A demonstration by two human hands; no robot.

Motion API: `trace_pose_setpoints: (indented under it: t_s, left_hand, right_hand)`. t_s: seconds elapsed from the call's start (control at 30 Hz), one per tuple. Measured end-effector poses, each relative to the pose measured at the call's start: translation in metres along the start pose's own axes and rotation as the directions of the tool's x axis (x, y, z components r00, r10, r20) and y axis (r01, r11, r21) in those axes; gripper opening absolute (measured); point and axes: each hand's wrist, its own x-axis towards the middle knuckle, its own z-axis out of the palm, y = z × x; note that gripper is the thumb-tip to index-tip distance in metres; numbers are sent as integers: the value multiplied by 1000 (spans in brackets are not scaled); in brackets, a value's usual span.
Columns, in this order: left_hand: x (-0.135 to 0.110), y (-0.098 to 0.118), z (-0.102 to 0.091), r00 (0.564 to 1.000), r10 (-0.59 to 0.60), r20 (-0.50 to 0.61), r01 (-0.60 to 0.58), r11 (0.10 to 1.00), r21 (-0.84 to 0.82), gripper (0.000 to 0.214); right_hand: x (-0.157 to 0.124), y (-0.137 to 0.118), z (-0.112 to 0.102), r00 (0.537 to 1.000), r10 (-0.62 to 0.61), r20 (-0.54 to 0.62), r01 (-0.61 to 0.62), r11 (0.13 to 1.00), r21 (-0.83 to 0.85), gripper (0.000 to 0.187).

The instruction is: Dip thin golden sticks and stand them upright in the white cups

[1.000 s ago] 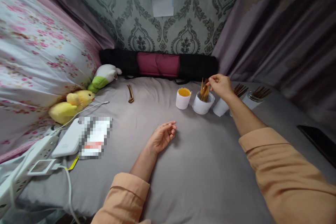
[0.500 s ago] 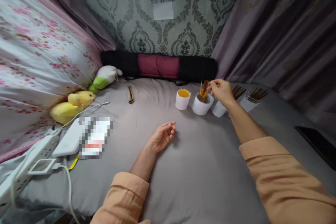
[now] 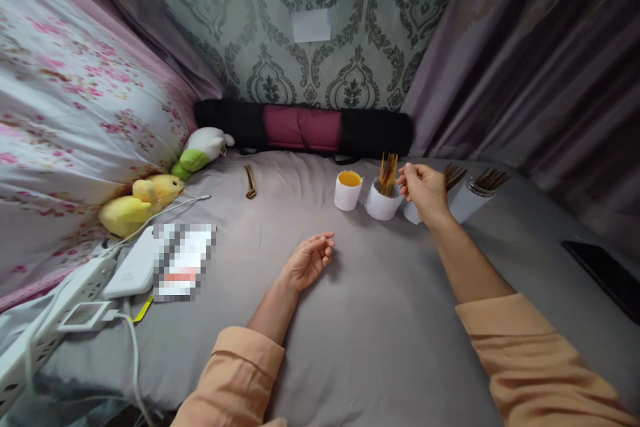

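Note:
My right hand (image 3: 424, 188) hovers just right of a white cup (image 3: 383, 201) holding several brown sticks (image 3: 388, 175). Its fingers are curled with the thumb and forefinger pinched, and I cannot make out anything between them. A smaller white cup with yellow contents (image 3: 348, 189) stands left of the stick cup. Behind my right hand are two more containers of sticks (image 3: 483, 183), partly hidden. My left hand (image 3: 309, 261) rests palm up on the grey sheet (image 3: 375, 320), fingers loosely curled and apart, holding nothing.
A brown clip-like object (image 3: 249, 181) lies on the sheet at the back left. Two plush toys (image 3: 137, 200) lean on the floral bedding. A power strip (image 3: 55, 310), a white charger and cables sit at the left edge. A black-and-maroon bolster (image 3: 303, 128) lines the wall. A dark phone (image 3: 605, 273) lies right.
My right hand has drawn down and slightly back from the tops of the sticks to beside the cup. The left hand has stayed put.

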Motion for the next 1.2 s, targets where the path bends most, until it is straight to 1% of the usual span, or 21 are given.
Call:
trace_pose_setpoints:
  t_s: [0.17,0.27,0.37,0.47,0.6,0.73,0.83,0.93,1.0,1.07,1.13,1.2]
  left_hand:
    - [0,-1,-1,1000,5,6,-5,1000,1,21]
    - [1,-2,-2,1000,9,11,-9,1000,2,21]
    - [1,-2,-2,1000,11,5,-11,1000,3,20]
    - [0,-1,0,1000,11,-2,-11,1000,1,19]
    - [0,-1,2,1000,14,-10,-14,1000,-8,19]
    - [0,-1,3,1000,6,-26,-6,1000,-17,17]
    - [0,0,3,1000,-5,-28,4,1000,-21,16]
    - [2,2,4,998,-30,-50,29,999,-16,14]
    - [3,5,6,995,-50,-92,51,999,0,11]
    - [6,11,8,986,-47,-163,56,997,48,9]
    - [10,19,9,968,-3,-251,39,989,141,6]
    - [16,29,9,943,74,-325,11,968,252,5]
  right_hand:
    - [-22,-1,5,998,67,3,-67,997,48,30]
    - [-40,2,13,992,116,46,-119,989,87,32]
    - [-62,9,25,978,180,105,-192,975,108,33]
    - [-84,21,41,951,255,173,-277,954,118,35]
    - [-106,35,61,924,295,242,-330,936,118,38]
    - [-113,44,71,929,264,261,-292,953,76,41]
    - [-115,51,72,938,233,258,-247,969,23,43]
    - [-116,58,71,939,224,259,-227,974,-19,45]
    - [-118,63,71,942,212,262,-209,977,-39,45]
    - [-119,66,71,948,182,261,-169,983,-73,44]
    - [-121,67,72,956,145,256,-118,986,-120,44]
    - [-121,69,72,960,117,255,-76,983,-166,44]
